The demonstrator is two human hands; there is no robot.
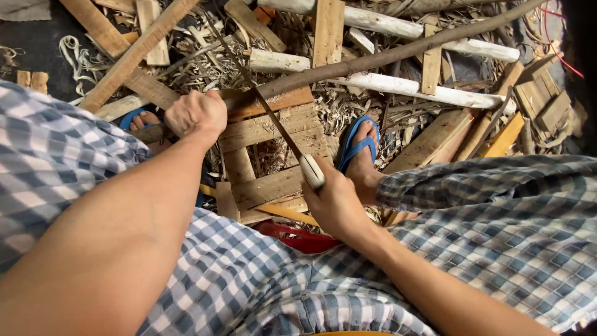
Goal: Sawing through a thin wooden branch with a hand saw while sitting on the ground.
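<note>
Both hands were shut tight: the left hand gripped the long, stiff, heavy-looking branch near its thick end, the right hand the knife by its pale handle.

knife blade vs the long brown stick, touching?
Touching. In the head view the knife blade lies across the long brown stick right beside the left hand gripping it, with no gap visible. The right hand holds the pale handle.

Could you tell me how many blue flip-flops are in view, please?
2: one blue rubber flip-flop beside the right hand, another blue flip-flop, mostly hidden, below the left hand.
</note>
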